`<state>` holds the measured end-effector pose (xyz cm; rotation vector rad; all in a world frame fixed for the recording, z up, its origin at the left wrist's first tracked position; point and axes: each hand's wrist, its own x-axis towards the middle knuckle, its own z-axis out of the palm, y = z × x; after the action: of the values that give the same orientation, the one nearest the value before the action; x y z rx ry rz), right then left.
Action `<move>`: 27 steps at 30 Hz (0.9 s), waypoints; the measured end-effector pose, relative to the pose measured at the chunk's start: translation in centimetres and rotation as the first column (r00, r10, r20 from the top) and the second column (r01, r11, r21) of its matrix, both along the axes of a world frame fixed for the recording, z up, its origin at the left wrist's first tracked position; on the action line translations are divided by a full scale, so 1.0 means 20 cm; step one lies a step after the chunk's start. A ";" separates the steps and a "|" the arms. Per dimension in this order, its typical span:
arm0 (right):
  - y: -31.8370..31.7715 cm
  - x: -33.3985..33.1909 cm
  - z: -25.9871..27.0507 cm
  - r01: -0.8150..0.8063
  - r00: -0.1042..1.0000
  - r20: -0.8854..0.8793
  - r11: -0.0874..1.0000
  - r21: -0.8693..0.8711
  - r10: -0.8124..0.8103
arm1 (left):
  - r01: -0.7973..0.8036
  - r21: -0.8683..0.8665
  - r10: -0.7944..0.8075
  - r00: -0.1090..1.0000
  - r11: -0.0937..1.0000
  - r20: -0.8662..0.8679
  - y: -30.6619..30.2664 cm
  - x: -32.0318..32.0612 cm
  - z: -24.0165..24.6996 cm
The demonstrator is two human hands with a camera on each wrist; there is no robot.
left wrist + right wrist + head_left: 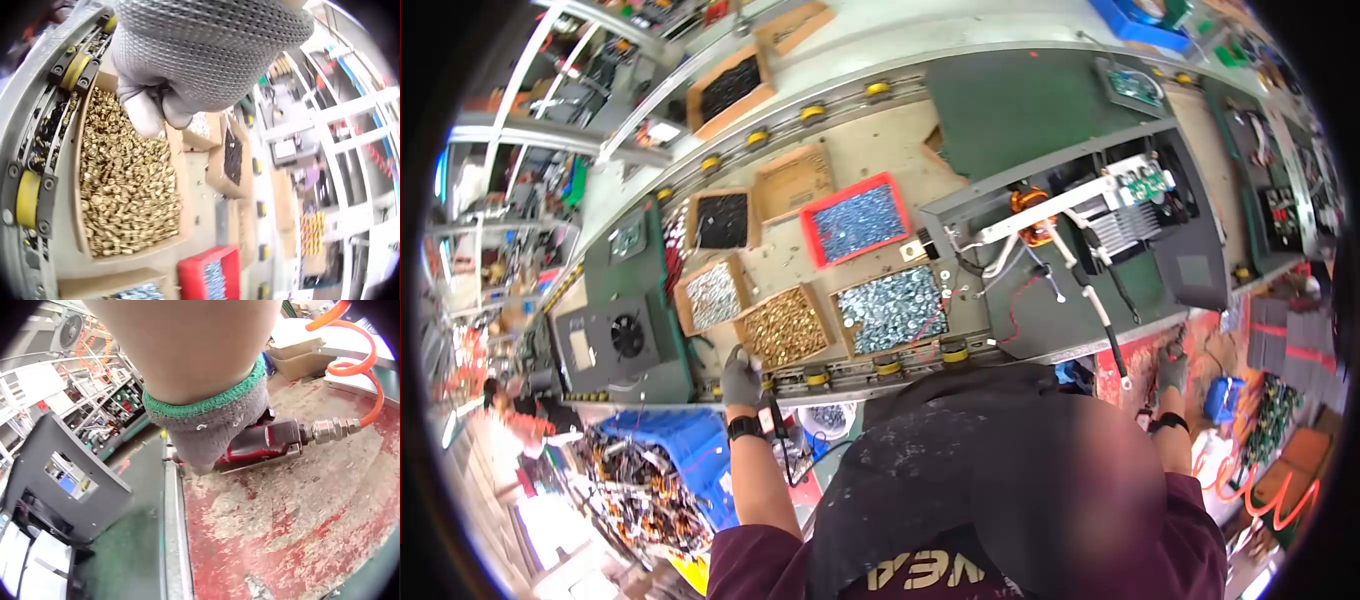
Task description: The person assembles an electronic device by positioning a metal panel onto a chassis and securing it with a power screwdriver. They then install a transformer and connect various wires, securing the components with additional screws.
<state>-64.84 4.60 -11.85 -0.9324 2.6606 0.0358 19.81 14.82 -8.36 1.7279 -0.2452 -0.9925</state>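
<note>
My left hand point(742, 382), in a grey glove with pale fingertips, is at the near edge of a cardboard box point(824, 318) of brass screws point(778, 328). In the left wrist view its thumb and fingers curl close together above the brass screws point(125, 181); I cannot tell whether anything is between them. At the far right, my gloved right hand point(1173, 368) grips a red and black air tool point(272, 439). The tool lies low over a worn red surface point(275, 519), and its orange coiled hose point(375, 369) leads away. The fingertips are hidden behind the glove.
A grey equipment housing point(1200, 265) with wiring and a heatsink stands on a green board; a cable point(1100, 310) hangs over its front. Beside the brass screws are a red tray point(808, 235) and several cardboard boxes of fasteners. Rollers point(887, 367) line the conveyor's near edge.
</note>
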 end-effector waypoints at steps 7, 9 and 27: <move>0.08 -0.18 0.13 -0.215 0.951 0.262 0.958 0.188 0.162 | -0.404 -0.126 0.281 0.797 0.906 -0.534 0.01 -0.12 0.08; 0.08 0.03 0.31 -0.303 0.922 0.317 0.923 0.237 0.221 | -0.428 -0.152 0.268 0.765 0.891 -0.586 -0.04 -0.22 0.11; 0.33 0.40 0.20 -0.462 0.840 -0.294 0.885 0.054 0.456 | 0.439 0.719 -0.829 0.430 0.539 0.358 -0.71 -1.09 -0.01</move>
<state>-56.81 11.24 -7.78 -1.6754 2.6256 0.2833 -1.98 0.65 -8.60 2.5765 -1.3830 -0.9688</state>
